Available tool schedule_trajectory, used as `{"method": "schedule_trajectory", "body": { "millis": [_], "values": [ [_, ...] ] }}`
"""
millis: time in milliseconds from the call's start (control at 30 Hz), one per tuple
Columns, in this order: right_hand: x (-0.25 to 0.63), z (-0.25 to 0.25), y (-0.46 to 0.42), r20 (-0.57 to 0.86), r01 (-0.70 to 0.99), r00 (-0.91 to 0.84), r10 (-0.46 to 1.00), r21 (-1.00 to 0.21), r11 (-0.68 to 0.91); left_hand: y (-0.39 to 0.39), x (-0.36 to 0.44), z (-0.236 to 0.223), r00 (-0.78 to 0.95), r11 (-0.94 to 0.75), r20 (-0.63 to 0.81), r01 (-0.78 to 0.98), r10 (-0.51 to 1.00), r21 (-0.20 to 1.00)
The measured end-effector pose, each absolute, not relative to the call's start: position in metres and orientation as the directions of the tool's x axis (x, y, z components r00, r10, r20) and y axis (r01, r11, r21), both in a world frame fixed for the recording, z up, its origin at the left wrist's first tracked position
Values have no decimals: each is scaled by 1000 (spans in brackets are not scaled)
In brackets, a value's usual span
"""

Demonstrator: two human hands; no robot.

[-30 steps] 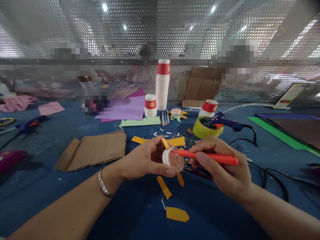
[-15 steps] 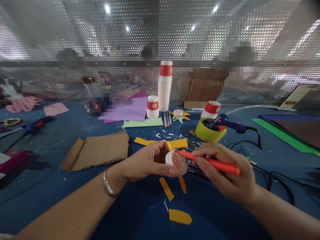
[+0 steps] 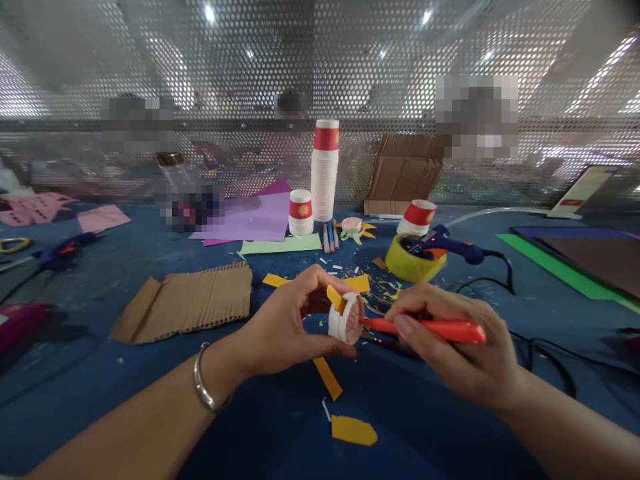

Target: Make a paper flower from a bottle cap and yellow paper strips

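My left hand (image 3: 283,327) is closed around the rim of a short white paper-cup base (image 3: 339,327), thumb below and fingers above. Red lines are drawn on its round face, and an orange paper strip (image 3: 336,299) sticks out from its side. In my right hand (image 3: 455,353) is a red marker (image 3: 457,331), gripped like a pen, its tip at the right edge of the drawn face. Whether the tip touches the paper I cannot tell. Below the hands lie loose orange paper pieces (image 3: 354,430).
A tall paper cup stack (image 3: 324,180) stands at the back. Right of centre, a blue glue gun (image 3: 457,247) rests on a yellow tape roll (image 3: 413,267). Corrugated cardboard (image 3: 200,303) lies left; black cable (image 3: 545,360) runs right. A decorated cup base (image 3: 351,225) sits behind scraps.
The cup base has been turned in my left hand, so its drawn face now points more to the right and the orange strip shows nearer. The marker tip has moved lower along the face.
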State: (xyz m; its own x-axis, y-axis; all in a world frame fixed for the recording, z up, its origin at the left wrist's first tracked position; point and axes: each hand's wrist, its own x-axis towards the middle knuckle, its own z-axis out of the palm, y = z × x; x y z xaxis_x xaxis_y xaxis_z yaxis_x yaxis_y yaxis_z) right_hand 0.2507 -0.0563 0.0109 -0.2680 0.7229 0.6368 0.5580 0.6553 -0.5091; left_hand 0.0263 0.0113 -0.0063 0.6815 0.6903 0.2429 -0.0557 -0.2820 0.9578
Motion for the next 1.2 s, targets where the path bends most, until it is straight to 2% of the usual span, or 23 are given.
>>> {"method": "schedule_trajectory", "body": {
  "millis": [133,333,433,633,767,900,1067,1200],
  "values": [
    [252,10,-57,587,483,-255,768,-611,627,11,27,-6,674,-340,301,-78,675,937],
    [248,5,-57,489,338,-231,841,-770,541,10,27,-5,687,-317,297,-102,663,943],
    [247,1,-60,458,254,-222,860,-825,505,10,28,-5,711,-249,241,-96,660,964],
    [242,-1,-62,474,152,-177,863,-853,500,11,30,-8,734,-54,116,-108,669,993],
    [240,-3,-61,488,125,-142,861,-854,505,10,32,-9,798,84,47,-121,600,989],
    [242,-6,-61,516,158,-71,854,-839,520,8,36,-11,803,165,35,-164,595,973],
    [243,-3,-60,704,428,-44,709,-628,650,6,37,-10,807,225,-8,-154,590,962],
    [244,-1,-61,768,478,-63,637,-537,695,8,33,-7,802,229,-12,-156,597,961]
  ]
}}
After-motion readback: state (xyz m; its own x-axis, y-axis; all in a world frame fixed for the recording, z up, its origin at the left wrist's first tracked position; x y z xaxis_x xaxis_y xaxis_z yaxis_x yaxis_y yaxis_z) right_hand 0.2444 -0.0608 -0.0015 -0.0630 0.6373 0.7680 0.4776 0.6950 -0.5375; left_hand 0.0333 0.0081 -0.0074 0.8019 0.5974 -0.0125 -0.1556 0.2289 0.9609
